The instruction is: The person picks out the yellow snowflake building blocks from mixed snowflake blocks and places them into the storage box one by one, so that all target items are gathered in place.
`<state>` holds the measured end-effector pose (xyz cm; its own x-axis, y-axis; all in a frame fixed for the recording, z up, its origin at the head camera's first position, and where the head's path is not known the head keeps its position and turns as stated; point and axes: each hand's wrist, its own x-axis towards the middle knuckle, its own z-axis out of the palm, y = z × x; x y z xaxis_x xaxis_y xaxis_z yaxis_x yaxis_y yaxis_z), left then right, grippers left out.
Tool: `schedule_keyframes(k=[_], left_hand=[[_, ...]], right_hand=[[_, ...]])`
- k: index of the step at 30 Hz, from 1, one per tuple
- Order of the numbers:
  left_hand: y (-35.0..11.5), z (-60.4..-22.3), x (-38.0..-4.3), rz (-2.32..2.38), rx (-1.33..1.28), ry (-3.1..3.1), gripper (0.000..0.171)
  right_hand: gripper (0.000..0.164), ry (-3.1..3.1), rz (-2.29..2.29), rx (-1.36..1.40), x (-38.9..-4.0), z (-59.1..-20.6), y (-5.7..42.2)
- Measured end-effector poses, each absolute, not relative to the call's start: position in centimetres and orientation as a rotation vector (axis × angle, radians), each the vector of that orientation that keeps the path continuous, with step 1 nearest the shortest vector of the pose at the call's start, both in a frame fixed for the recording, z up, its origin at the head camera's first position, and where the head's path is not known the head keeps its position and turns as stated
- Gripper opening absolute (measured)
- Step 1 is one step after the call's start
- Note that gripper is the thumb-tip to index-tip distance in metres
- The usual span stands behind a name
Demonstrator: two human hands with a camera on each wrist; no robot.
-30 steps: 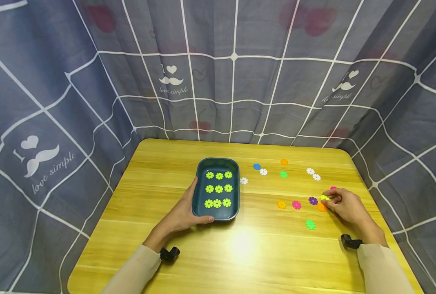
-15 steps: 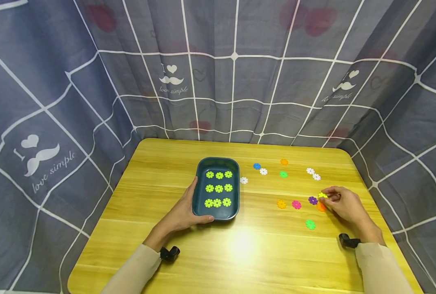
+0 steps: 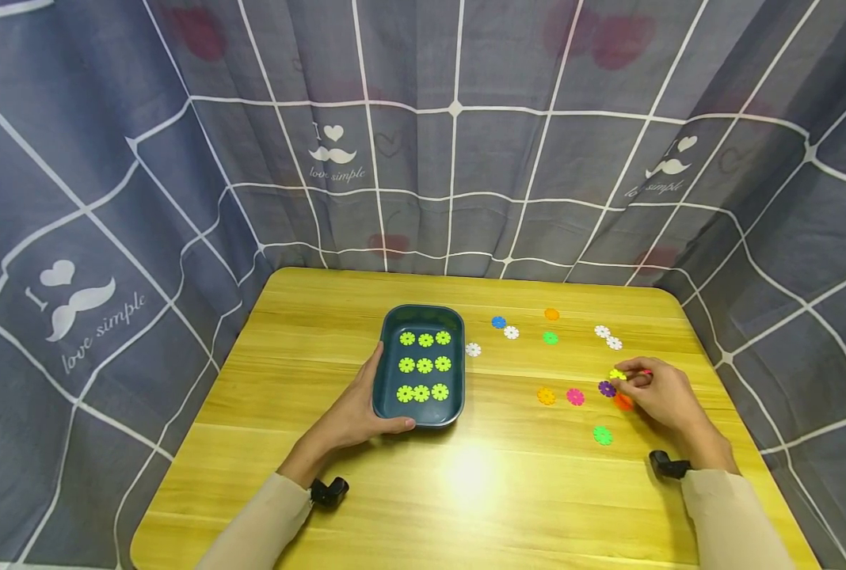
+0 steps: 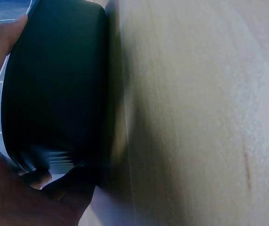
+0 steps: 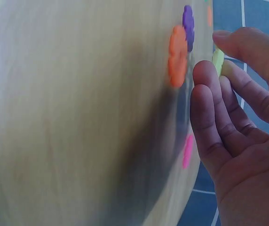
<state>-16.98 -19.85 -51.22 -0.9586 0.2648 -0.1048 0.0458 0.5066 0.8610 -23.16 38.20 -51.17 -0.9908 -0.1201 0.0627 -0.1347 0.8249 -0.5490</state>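
Note:
My left hand [image 3: 352, 408] grips the near left corner of a dark blue tray [image 3: 435, 413], thumb along its near rim and fingers down the left side. Lying flat in that tray are three rows of yellow-green snowflake discs [image 3: 424, 366]. On the right, my right hand [image 3: 664, 398] pinches one yellow-green snowflake disc [image 5: 217, 61] between thumb and fingertips, raised over the table. A purple disc [image 3: 607, 389] and an orange disc [image 5: 177, 56] lie just under it. A pink disc [image 5: 187, 151] is partly hidden behind the hand in the head view.
More snowflake discs lie loose on the wooden table [image 3: 537, 491]: blue [image 3: 498, 322], white [image 3: 473, 350], green [image 3: 603, 435], yellow-orange [image 3: 546, 396] and pink [image 3: 575, 397]. A grey checked curtain [image 3: 409, 182] surrounds the table's back and sides.
My right hand has moved a little to the left and away from me, carrying the yellow-green snowflake disc. The left hand and the tray stay where they were.

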Motion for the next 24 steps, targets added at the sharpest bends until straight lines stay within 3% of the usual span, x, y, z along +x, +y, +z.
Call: schedule_keyframes(k=[24], left_hand=[[-19.9,-51.5,-17.1,1.428,0.286,2.537,0.156]], right_hand=[[0.032,-2.953,0.933,0.354,-23.8,-49.7,34.1]])
